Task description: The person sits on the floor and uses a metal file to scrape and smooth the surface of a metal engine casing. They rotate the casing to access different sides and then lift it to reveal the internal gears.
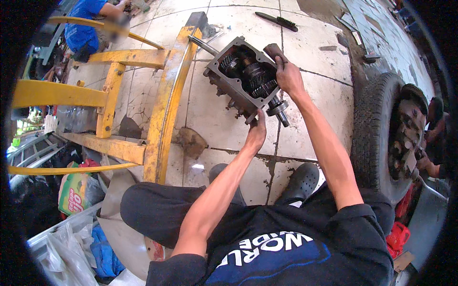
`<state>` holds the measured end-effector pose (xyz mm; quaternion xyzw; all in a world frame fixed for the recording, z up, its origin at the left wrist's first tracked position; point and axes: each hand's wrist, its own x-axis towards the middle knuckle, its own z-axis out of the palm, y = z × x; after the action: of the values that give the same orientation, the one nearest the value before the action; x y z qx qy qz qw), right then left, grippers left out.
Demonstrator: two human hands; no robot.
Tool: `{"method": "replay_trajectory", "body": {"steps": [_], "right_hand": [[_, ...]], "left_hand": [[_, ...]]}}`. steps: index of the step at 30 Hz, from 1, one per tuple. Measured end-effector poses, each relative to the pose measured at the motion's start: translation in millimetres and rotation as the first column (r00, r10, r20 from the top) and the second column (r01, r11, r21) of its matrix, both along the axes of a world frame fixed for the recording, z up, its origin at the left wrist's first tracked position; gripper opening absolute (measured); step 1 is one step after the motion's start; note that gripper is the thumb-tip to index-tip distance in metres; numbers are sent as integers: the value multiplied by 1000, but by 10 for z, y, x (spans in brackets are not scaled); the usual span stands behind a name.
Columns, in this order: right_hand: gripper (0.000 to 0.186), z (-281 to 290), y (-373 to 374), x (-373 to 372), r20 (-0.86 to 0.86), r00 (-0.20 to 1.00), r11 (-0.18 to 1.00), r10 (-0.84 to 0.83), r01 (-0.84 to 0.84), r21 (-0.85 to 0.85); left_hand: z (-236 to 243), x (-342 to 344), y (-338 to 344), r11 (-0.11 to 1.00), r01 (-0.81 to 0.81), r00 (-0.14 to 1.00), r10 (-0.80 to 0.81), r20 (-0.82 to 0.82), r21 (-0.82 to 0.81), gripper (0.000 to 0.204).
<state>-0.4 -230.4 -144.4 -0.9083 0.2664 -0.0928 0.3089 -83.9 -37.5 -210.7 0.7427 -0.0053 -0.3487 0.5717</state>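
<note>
A gearbox housing (224,82), grey metal and open on its upper side, is tilted in front of me above the tiled floor. Dark, oily gears (260,76) show inside it. One shaft (204,45) sticks out at its far left, and another shaft end with a bearing (278,108) at its near right. My left hand (256,131) is closed on the near corner of the housing, its fingers partly hidden underneath. At the right edge, my right hand (289,76) is closed on a dark brown, cloth-like piece (273,51) against the housing.
A yellow metal frame (164,109) stands at left. A black-bristled brush (277,21) lies on the far floor. At right stands a large tire (377,133) with its hub; another person's hand (427,164) is beside it. A person in blue (83,26) is at far left.
</note>
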Motion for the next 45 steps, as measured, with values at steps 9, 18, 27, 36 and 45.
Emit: {"method": "replay_trajectory", "body": {"steps": [9, 18, 27, 36, 45], "right_hand": [[56, -129, -451, 235, -17, 997, 997, 73, -73, -23], [56, -135, -366, 222, -58, 998, 999, -36, 34, -29], [22, 152, -199, -546, 444, 893, 972, -78, 167, -167], [66, -259, 656, -1426, 91, 893, 681, 441, -267, -682], [52, -339, 497, -1330, -53, 824, 551, 563, -423, -719]], "left_hand": [[288, 185, -52, 948, 273, 945, -296, 141, 164, 116], [234, 519, 378, 620, 510, 709, -696, 117, 596, 108], [939, 1854, 496, 665, 313, 357, -744, 565, 678, 52], [664, 1448, 194, 701, 426, -260, -511, 819, 572, 130], [402, 1371, 74, 747, 414, -181, -493, 851, 521, 83]]}}
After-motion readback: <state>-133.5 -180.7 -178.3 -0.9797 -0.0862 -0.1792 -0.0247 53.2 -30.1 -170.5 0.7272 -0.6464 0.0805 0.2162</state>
